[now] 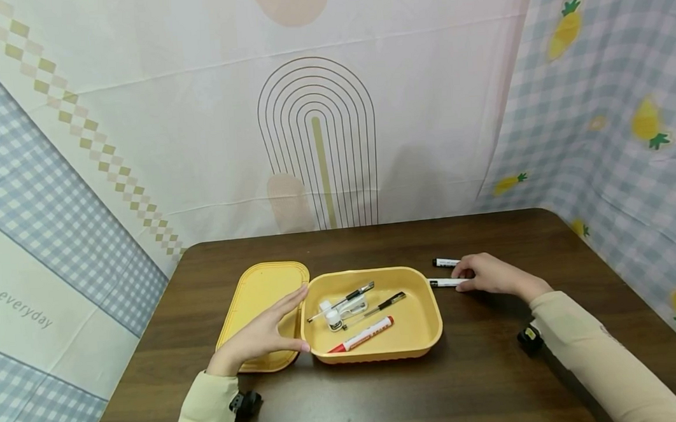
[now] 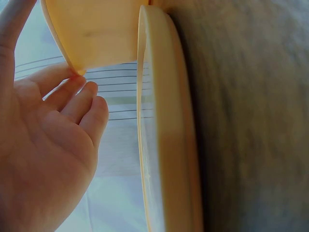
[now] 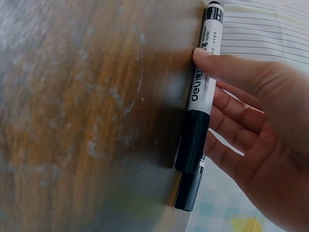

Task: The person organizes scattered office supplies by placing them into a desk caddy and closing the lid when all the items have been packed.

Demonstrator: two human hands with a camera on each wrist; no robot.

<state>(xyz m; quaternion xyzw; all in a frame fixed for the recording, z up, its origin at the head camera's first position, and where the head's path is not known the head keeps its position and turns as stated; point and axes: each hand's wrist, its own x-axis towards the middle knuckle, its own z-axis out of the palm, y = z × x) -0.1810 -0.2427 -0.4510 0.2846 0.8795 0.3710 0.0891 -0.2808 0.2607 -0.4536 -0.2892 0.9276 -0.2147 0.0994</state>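
Observation:
My right hand (image 1: pixel 490 274) pinches a white marker with a black cap (image 3: pixel 200 82) between thumb and fingers, at the tabletop right of the box. A second black-capped marker (image 1: pixel 446 263) lies just behind it, partly hidden by the hand. A yellow plastic box (image 1: pixel 416 331) stands in the middle of the table. Against its left wall rest the fingertips of my left hand (image 1: pixel 264 329), fingers extended and thumb near the front left corner. Inside lie a red marker (image 1: pixel 367 335), two black pens (image 1: pixel 388 302), small white bottles (image 1: pixel 333 318) and a clear-and-white item (image 1: pixel 352 307) I cannot identify.
The yellow lid (image 1: pixel 267 281) lies on the dark wood table (image 1: pixel 376 397) left of the box, partly under my left hand. Patterned cloth (image 1: pixel 424 104) hangs behind the table and along both sides.

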